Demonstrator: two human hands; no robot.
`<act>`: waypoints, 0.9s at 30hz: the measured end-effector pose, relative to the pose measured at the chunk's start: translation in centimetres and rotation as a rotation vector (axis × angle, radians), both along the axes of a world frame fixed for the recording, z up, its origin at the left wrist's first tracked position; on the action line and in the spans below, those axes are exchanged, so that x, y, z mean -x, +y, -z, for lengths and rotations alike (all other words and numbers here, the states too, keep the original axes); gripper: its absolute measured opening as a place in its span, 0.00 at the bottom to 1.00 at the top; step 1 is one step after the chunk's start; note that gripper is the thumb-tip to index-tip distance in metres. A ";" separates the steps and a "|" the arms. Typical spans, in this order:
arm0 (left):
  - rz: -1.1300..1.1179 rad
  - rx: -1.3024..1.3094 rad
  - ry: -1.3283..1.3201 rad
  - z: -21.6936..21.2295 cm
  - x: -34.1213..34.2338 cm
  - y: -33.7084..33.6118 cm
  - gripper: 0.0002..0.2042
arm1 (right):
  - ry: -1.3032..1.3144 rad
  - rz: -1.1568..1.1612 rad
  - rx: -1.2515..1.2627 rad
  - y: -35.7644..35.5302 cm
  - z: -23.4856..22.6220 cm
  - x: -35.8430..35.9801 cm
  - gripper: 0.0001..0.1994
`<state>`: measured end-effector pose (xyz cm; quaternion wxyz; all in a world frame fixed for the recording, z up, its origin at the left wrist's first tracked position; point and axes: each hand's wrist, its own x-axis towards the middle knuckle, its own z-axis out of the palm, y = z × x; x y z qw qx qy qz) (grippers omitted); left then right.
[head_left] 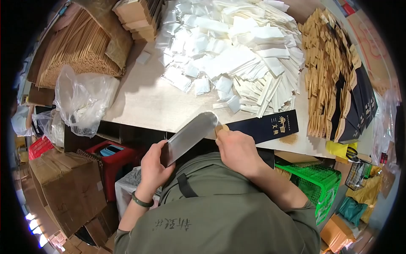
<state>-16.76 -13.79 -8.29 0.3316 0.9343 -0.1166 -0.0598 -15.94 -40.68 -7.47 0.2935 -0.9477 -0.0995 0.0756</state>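
Dark sleeve point(258, 129), long and flat, printed in gold and white; slants over the table's front edge, tan end toward the person's middle. Right hand point(239, 150): closed, thumb and fingers pinching the sleeve's tan end. Left hand point(153, 167): closed around the near end of a scoop point(190, 134), long, grey and shiny, rounded at its far end. Scoop tilted, its far end next to the sleeve's tan end; whether the two touch cannot be told. Left wrist wears a dark bracelet point(142, 201).

Beyond the hands, table point(135, 95), pale-topped. On it, one large heap of white packets point(203, 86) and strips, loose, its near fringe just beyond the sleeve. Right of the heap, one row of tan and dark sleeves point(323, 76), packed close. Far left, one open carton point(118, 48) of thin brown pieces, tightly packed; clear plastic bag point(78, 95) in front of it, at the table's edge.

Below table level: green basket point(325, 184), right; brown box point(69, 190), left; red container point(98, 158) between that box and the left hand.
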 end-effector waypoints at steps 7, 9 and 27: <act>0.334 -0.225 -0.035 -2.1 -1.5 2.1 0.39 | 0.044 0.105 -0.070 0.3 0.2 -0.8 0.06; 0.463 -0.234 -0.145 -3.0 -3.6 0.6 0.40 | 0.010 0.112 -0.140 1.4 0.5 -0.6 0.07; -0.040 0.143 -0.034 0.4 -18.7 -5.8 0.16 | -0.400 0.416 0.045 -8.9 0.8 -5.9 0.17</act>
